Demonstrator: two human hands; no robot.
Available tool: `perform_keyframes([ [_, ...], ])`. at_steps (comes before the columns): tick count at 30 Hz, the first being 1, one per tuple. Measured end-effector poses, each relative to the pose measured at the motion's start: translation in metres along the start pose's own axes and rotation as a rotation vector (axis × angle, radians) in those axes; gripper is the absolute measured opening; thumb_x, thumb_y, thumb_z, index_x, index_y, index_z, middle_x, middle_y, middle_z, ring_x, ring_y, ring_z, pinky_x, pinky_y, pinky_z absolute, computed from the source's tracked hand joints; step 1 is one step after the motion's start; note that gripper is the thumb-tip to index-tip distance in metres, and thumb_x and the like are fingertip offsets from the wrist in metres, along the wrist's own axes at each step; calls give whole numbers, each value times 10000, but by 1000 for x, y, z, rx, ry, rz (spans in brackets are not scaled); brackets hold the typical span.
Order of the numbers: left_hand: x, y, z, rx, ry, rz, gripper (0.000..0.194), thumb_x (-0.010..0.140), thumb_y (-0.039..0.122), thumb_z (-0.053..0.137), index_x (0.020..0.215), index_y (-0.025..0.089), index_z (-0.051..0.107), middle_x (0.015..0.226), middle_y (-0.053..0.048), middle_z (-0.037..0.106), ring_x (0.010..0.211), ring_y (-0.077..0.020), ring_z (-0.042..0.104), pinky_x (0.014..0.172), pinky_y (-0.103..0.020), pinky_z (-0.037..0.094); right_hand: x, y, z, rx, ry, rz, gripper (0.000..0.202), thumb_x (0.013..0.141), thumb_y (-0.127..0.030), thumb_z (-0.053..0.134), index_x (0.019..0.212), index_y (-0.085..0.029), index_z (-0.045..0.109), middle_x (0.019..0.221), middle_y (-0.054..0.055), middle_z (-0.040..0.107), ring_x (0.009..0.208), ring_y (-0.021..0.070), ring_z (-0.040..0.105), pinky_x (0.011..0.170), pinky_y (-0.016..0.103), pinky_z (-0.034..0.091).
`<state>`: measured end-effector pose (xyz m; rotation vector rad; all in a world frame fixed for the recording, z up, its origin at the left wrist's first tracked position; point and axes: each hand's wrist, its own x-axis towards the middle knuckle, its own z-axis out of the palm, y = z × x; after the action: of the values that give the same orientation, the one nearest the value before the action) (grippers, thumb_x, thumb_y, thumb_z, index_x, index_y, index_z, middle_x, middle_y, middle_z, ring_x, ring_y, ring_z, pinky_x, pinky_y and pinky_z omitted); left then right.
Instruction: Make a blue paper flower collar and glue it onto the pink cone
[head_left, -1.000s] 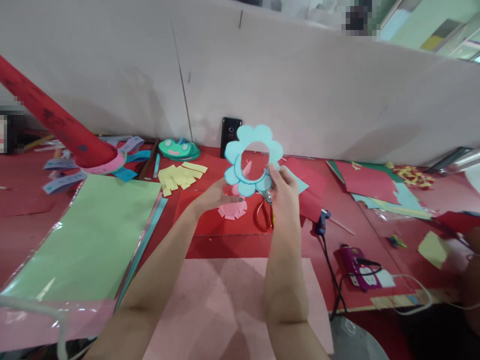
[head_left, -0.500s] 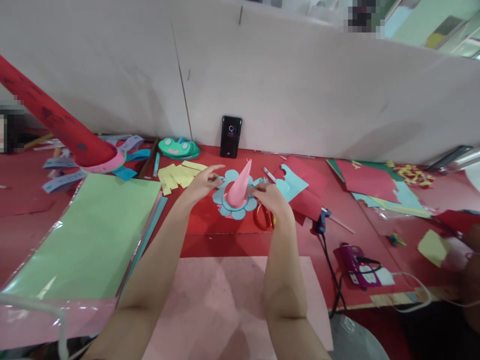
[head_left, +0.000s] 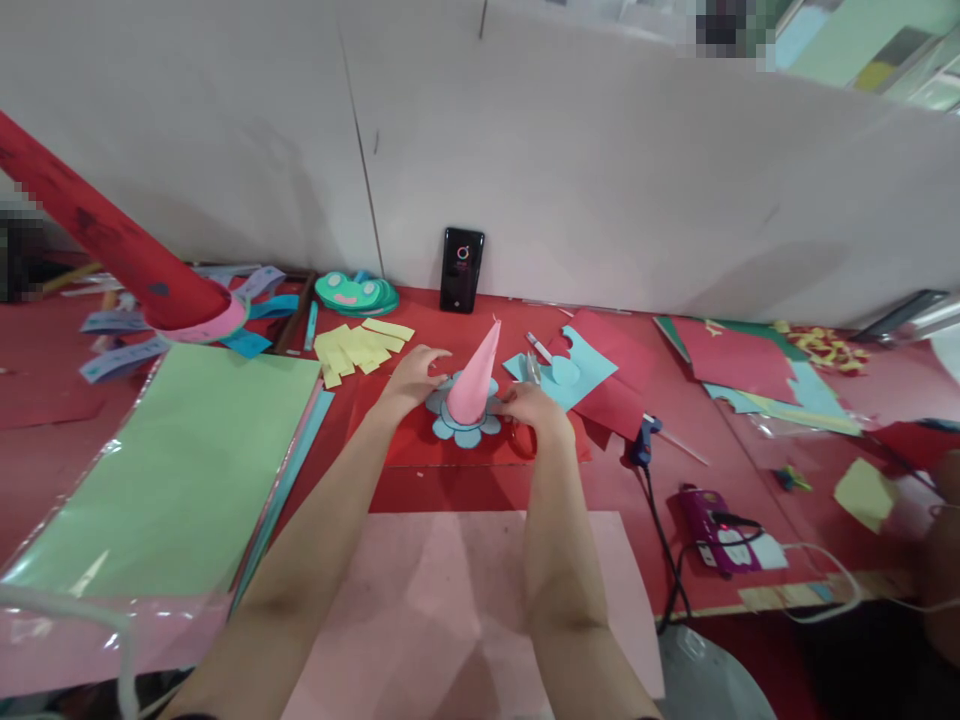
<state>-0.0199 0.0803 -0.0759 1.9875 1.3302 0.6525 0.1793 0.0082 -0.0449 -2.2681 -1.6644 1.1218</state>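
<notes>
A pink paper cone (head_left: 475, 385) stands on a ring of light-blue paper petals (head_left: 466, 436), like a small flower-brimmed party hat. It rests on a red paper sheet (head_left: 409, 450). At the left petals is my left hand (head_left: 411, 380), fingers apart, its thumb side by the petal edge. My right hand (head_left: 536, 408) bends its fingers closed at the right petals; the fingertips are partly hidden. Beneath and beside that hand, red-handled scissors (head_left: 534, 368) show their blades over blue paper scraps (head_left: 589, 370).
A phone (head_left: 462, 270) leans on the wall. Yellow strips (head_left: 352, 352) and green frog cutouts (head_left: 357, 293) lie left, with wrapped green paper (head_left: 176, 470) and a red cone (head_left: 112, 240). Rightward are a glue gun (head_left: 643, 440), a purple power box (head_left: 705, 525) and another person's arm (head_left: 941, 540).
The pink cone and its petals have come down from a tilted position to lie flatter on the red paper, slightly leftward. Both hands moved with it, the left one slightly lower and rightward.
</notes>
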Motion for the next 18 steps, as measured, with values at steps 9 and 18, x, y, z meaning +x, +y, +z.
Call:
perform_keyframes([
  [9, -24, 31, -46, 35, -401, 115, 412, 681, 301, 613, 1085, 236, 656, 949, -18, 607, 834, -171, 575, 706, -248, 447, -20, -9, -10, 0, 27, -137, 155, 710, -168, 660, 864, -170, 639, 867, 28, 685, 713, 120, 597, 582, 204, 393],
  [18, -16, 22, -15, 307, -501, 173, 441, 642, 215, 625, 1082, 208, 647, 896, -30, 589, 822, -197, 566, 682, -248, 410, -15, -15, -2, -61, -149, -242, 352, 669, -211, 749, 1001, -165, 642, 978, 54, 708, 870, 174, 643, 708, 217, 449],
])
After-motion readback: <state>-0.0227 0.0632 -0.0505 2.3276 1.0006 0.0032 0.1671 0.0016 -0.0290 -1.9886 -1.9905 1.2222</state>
